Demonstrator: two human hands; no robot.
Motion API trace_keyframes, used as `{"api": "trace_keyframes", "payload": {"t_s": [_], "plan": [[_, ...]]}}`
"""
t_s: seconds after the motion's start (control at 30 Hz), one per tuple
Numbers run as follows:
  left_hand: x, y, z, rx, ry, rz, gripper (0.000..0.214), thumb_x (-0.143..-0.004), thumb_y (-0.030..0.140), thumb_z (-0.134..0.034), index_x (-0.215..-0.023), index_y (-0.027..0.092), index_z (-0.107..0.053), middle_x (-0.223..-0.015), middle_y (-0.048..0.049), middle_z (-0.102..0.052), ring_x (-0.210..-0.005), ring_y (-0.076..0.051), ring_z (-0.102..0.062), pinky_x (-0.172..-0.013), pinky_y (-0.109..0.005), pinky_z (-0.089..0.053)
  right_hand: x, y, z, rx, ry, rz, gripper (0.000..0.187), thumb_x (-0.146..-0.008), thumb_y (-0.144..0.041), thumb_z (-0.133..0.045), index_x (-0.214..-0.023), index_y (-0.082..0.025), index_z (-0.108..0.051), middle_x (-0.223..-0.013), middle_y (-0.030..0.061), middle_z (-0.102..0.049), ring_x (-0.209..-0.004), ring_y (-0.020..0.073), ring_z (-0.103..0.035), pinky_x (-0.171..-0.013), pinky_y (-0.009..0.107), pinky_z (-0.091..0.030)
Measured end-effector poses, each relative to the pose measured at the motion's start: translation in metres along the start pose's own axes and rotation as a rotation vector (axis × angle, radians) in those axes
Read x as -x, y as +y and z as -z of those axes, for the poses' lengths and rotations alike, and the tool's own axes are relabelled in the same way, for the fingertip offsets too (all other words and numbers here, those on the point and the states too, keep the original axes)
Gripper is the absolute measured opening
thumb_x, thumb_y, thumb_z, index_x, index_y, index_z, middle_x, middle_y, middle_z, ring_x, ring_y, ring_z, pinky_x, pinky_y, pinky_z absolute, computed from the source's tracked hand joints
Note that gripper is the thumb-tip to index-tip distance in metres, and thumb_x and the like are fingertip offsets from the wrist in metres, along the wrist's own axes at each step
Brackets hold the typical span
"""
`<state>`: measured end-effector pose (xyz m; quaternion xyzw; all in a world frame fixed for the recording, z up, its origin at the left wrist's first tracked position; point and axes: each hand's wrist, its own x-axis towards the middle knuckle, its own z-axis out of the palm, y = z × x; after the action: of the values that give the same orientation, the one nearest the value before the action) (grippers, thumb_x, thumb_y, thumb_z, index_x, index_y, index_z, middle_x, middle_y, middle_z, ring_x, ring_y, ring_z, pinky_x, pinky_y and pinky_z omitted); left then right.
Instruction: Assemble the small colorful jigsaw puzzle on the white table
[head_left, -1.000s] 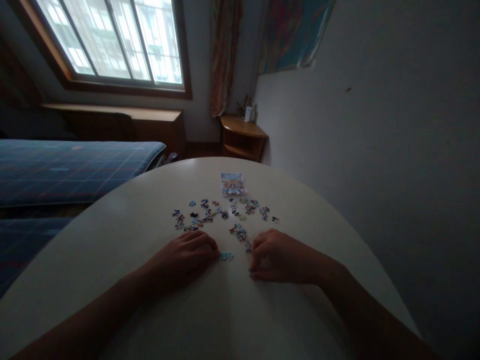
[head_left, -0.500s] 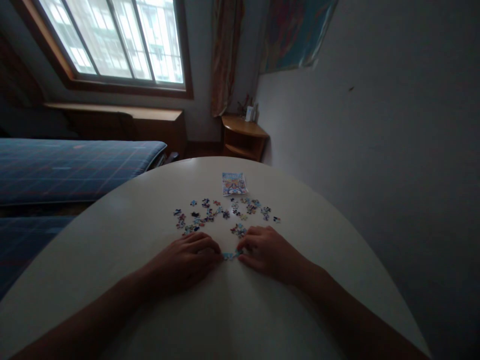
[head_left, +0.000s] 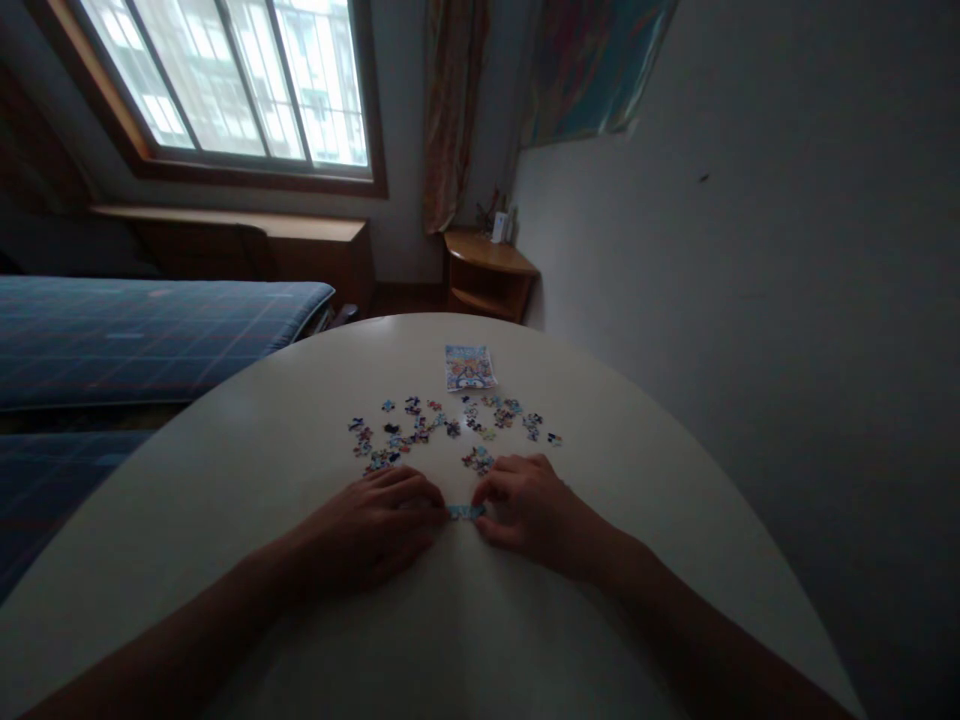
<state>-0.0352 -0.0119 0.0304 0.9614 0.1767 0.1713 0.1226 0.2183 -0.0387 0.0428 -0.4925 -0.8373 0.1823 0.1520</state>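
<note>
A short strip of light-blue jigsaw puzzle pieces (head_left: 462, 512) lies flat on the white round table (head_left: 480, 640) between my hands. From the left, my left hand (head_left: 382, 515) rests on the tabletop with its curled fingertips on the strip's left end. My right hand (head_left: 525, 500) pinches a puzzle piece at the right end between thumb and fingers, and the fingers partly cover it. Just beyond my right fingertips sits a small cluster of pieces (head_left: 478, 460). Many loose puzzle pieces (head_left: 420, 430) are scattered farther out, in an arc.
Behind the pieces lies a small printed picture sheet (head_left: 469, 368). A bed with a blue plaid mattress (head_left: 150, 335) stands left of the table. The wall (head_left: 750, 280) runs along the right, and a wooden corner shelf (head_left: 491, 255) is past the far edge.
The right hand's piece has moved slightly left, and the gap between it and the strip has closed. My left hand has barely shifted; the scattered pieces look the same.
</note>
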Motion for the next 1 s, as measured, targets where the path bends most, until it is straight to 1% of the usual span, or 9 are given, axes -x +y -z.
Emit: {"api": "trace_keyframes", "payload": {"t_s": [0.17, 0.3, 0.53, 0.6, 0.67, 0.73, 0.83, 0.9, 1.0], "plan": [[-0.001, 0.001, 0.001, 0.012, -0.017, 0.007, 0.024, -0.096, 0.02, -0.049, -0.118, 0.02, -0.061, -0.112, -0.0089, -0.065, -0.102, -0.022, -0.059, -0.091, -0.037, -0.049, 0.001, -0.001, 0.0, 0.005, 0.001, 0.022, 0.014, -0.08, -0.026, -0.073, -0.093, -0.023, -0.071, -0.095, 0.0026, -0.068, -0.094, 0.0204, -0.062, -0.091, 0.038, -0.032], [-0.001, 0.001, 0.0, 0.024, -0.008, 0.008, 0.027, -0.095, 0.02, -0.051, -0.121, 0.022, -0.06, -0.113, -0.0083, -0.065, -0.103, -0.021, -0.059, -0.091, -0.035, -0.05, 0.001, -0.001, 0.003, 0.029, 0.0, 0.06, 0.012, -0.081, -0.024, -0.072, -0.094, -0.026, -0.072, -0.098, 0.002, -0.069, -0.097, 0.02, -0.063, -0.091, 0.037, -0.031], [-0.001, 0.002, 0.001, 0.003, -0.021, 0.006, 0.03, -0.094, 0.02, -0.051, -0.123, 0.022, -0.059, -0.115, -0.0087, -0.064, -0.104, -0.022, -0.059, -0.092, -0.037, -0.05, 0.003, 0.002, 0.003, 0.068, 0.028, 0.136, 0.011, -0.083, -0.03, -0.073, -0.095, -0.027, -0.073, -0.099, 0.0025, -0.069, -0.093, 0.0189, -0.063, -0.09, 0.037, -0.03], [-0.001, 0.001, 0.001, 0.003, -0.023, 0.004, 0.03, -0.095, 0.02, -0.05, -0.123, 0.021, -0.058, -0.116, -0.009, -0.064, -0.107, -0.023, -0.058, -0.095, -0.038, -0.048, 0.003, 0.002, 0.003, 0.086, 0.026, 0.143, 0.011, -0.084, -0.031, -0.073, -0.095, -0.027, -0.072, -0.099, 0.0025, -0.069, -0.093, 0.0194, -0.063, -0.09, 0.038, -0.031], [-0.001, 0.001, 0.0, -0.005, -0.007, 0.002, 0.03, -0.095, 0.02, -0.051, -0.124, 0.021, -0.058, -0.117, -0.0091, -0.063, -0.111, -0.023, -0.057, -0.101, -0.04, -0.045, 0.002, 0.002, 0.004, 0.102, 0.015, 0.139, 0.012, -0.085, -0.031, -0.072, -0.096, -0.027, -0.072, -0.1, 0.003, -0.069, -0.095, 0.0203, -0.063, -0.091, 0.039, -0.032], [0.0, 0.001, 0.0, -0.011, 0.015, -0.001, 0.03, -0.095, 0.02, -0.051, -0.124, 0.022, -0.058, -0.118, -0.0086, -0.064, -0.113, -0.023, -0.057, -0.107, -0.043, -0.041, 0.002, 0.004, 0.007, 0.106, 0.008, 0.139, 0.018, -0.084, -0.033, -0.073, -0.101, -0.026, -0.071, -0.102, 0.004, -0.07, -0.099, 0.022, -0.062, -0.093, 0.04, -0.034], [0.001, 0.0, -0.001, -0.007, 0.04, -0.001, 0.024, -0.096, 0.019, -0.05, -0.118, 0.022, -0.06, -0.114, -0.0066, -0.066, -0.108, -0.021, -0.06, -0.111, -0.045, -0.037, 0.003, 0.012, 0.013, 0.089, 0.032, 0.179, 0.034, -0.082, -0.038, -0.075, -0.113, -0.026, -0.069, -0.111, 0.0061, -0.068, -0.109, 0.0242, -0.058, -0.098, 0.042, -0.037], [0.002, 0.0, -0.001, -0.004, 0.046, -0.005, 0.02, -0.096, 0.02, -0.05, -0.111, 0.022, -0.063, -0.11, -0.0056, -0.067, -0.104, -0.02, -0.062, -0.112, -0.045, -0.037, 0.003, 0.021, 0.014, 0.099, 0.036, 0.231, 0.042, -0.085, -0.039, -0.072, -0.125, -0.028, -0.064, -0.125, 0.0074, -0.064, -0.121, 0.0253, -0.052, -0.104, 0.043, -0.037], [0.002, 0.0, -0.001, -0.001, 0.027, -0.004, 0.021, -0.095, 0.02, -0.051, -0.112, 0.023, -0.064, -0.11, -0.0055, -0.069, -0.105, -0.021, -0.062, -0.112, -0.044, -0.038, 0.003, 0.034, 0.01, 0.177, 0.024, 0.279, 0.04, -0.094, -0.036, -0.06, -0.134, -0.031, -0.059, -0.145, 0.0064, -0.053, -0.137, 0.0272, -0.039, -0.111, 0.049, -0.032]]}}
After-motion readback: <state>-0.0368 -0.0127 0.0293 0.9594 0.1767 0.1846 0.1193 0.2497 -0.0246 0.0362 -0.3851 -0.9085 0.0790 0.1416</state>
